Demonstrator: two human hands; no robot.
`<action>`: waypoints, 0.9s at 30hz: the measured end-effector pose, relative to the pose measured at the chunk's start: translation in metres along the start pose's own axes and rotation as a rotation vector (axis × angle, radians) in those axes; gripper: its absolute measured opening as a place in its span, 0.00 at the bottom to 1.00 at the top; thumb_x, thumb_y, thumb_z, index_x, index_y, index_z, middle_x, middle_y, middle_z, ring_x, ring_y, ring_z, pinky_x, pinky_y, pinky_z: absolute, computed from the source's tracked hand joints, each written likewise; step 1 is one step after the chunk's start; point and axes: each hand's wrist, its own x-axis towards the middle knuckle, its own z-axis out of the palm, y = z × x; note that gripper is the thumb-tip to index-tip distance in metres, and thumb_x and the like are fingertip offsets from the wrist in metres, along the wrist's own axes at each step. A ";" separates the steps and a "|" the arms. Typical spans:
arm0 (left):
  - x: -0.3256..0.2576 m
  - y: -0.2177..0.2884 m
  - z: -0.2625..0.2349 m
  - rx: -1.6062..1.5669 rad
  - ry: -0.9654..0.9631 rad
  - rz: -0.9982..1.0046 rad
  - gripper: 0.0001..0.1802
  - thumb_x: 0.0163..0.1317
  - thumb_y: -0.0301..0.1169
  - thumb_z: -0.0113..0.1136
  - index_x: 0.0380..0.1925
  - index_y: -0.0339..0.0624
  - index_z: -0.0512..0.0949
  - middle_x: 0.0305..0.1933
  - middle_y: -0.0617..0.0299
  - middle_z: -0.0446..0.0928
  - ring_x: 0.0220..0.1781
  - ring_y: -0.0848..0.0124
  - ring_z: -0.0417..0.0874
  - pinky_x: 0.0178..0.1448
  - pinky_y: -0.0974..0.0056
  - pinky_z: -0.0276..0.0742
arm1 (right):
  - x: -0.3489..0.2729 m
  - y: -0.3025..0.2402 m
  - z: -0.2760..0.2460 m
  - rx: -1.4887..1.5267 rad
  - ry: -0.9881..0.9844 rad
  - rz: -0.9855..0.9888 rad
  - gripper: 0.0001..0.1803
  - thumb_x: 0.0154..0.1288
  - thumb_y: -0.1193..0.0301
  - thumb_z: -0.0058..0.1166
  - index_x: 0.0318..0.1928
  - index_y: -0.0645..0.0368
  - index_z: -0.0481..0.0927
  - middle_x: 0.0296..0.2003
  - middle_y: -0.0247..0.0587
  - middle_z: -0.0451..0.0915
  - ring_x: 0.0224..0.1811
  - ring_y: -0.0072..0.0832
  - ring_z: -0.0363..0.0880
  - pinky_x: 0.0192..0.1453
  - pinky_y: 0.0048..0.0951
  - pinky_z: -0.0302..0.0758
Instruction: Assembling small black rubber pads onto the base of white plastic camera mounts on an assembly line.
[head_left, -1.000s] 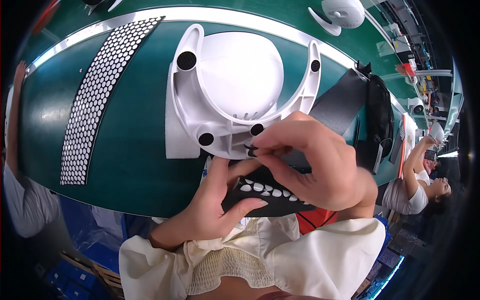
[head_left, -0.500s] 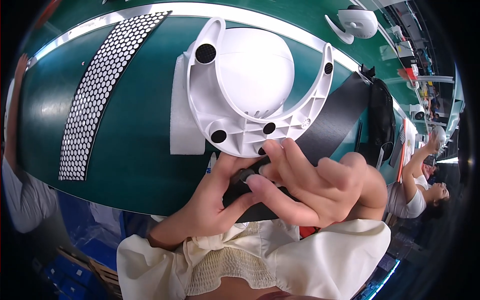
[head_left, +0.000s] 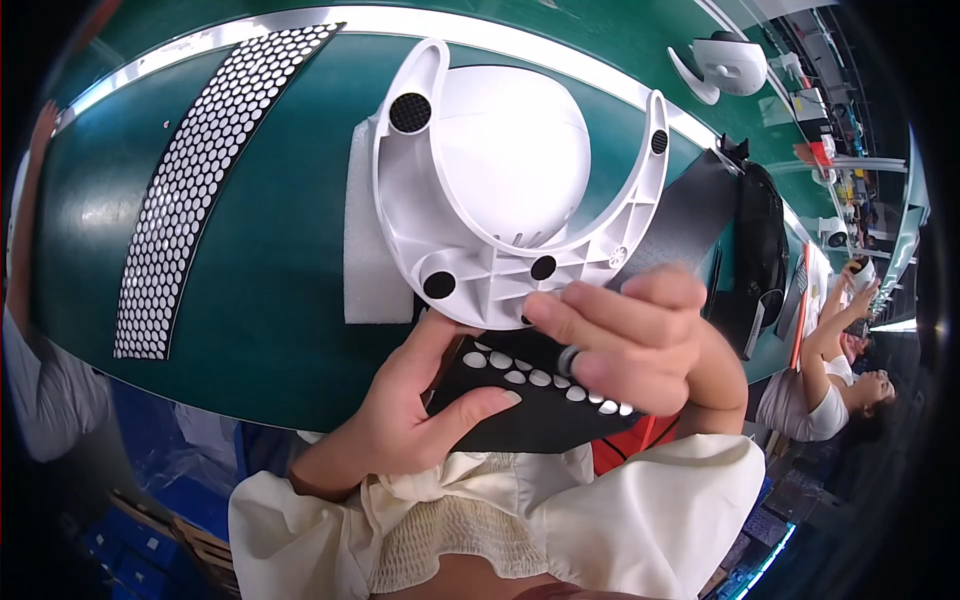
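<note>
A white rounded plastic housing (head_left: 520,150) lies in front of me, its curved two-armed base (head_left: 400,215) turned up. Several round black pads (head_left: 438,285) sit in the base's recesses. My left hand (head_left: 415,395) grips a black sheet (head_left: 520,425) just below the base, thumb on top; rows of white dots (head_left: 540,378) show on it. Close by, my right hand (head_left: 630,340) pinches a small dark round pad (head_left: 569,361) between thumb and finger. One of its fingertips is at the base's near edge, partly covering another pad there.
Under the housing is a white foam block (head_left: 365,250). A long black sheet of white dots (head_left: 205,175) lies on the green table (head_left: 280,250) to the left. At right are a plain dark strip (head_left: 685,215) and a black bag-like item (head_left: 765,250). Another white unit (head_left: 730,65) stands farther off; co-workers sit at both sides.
My right hand has moved up and right, away from the left thumb, with the pad between its fingers. More of the dotted sheet shows. The housing has shifted slightly nearer.
</note>
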 end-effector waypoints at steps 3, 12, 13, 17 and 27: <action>0.001 -0.001 0.001 -0.030 0.033 -0.017 0.31 0.51 0.22 0.56 0.55 0.30 0.55 0.54 0.54 0.63 0.56 0.69 0.65 0.58 0.66 0.58 | -0.005 0.002 0.002 -0.161 -0.008 -0.212 0.18 0.40 0.79 0.58 0.34 0.58 0.68 0.24 0.33 0.79 0.27 0.16 0.72 0.30 0.16 0.54; 0.003 0.000 0.000 -0.012 0.007 0.000 0.33 0.52 0.21 0.55 0.57 0.30 0.53 0.56 0.53 0.63 0.57 0.68 0.65 0.60 0.66 0.58 | -0.013 0.002 0.012 -0.002 0.167 -0.058 0.10 0.55 0.75 0.44 0.38 0.58 0.62 0.30 0.39 0.80 0.29 0.24 0.74 0.29 0.19 0.57; 0.003 0.001 0.000 -0.032 0.015 -0.010 0.33 0.52 0.21 0.55 0.57 0.29 0.53 0.56 0.53 0.63 0.57 0.68 0.65 0.59 0.66 0.58 | -0.014 0.002 0.013 -0.045 0.194 -0.076 0.10 0.56 0.75 0.44 0.38 0.58 0.61 0.30 0.39 0.80 0.29 0.24 0.74 0.28 0.19 0.56; 0.003 -0.001 0.000 -0.036 0.059 -0.004 0.29 0.53 0.19 0.53 0.56 0.31 0.56 0.54 0.54 0.64 0.55 0.69 0.66 0.58 0.67 0.60 | -0.014 0.008 0.007 -0.137 0.104 -0.230 0.14 0.52 0.77 0.49 0.40 0.58 0.64 0.27 0.35 0.80 0.28 0.20 0.75 0.25 0.18 0.52; 0.003 0.000 0.004 -0.060 0.056 -0.032 0.29 0.53 0.19 0.53 0.56 0.31 0.56 0.54 0.54 0.64 0.55 0.70 0.66 0.58 0.67 0.60 | -0.013 0.009 0.005 -0.068 0.017 -0.224 0.21 0.46 0.79 0.51 0.43 0.56 0.64 0.31 0.34 0.79 0.30 0.24 0.71 0.27 0.21 0.56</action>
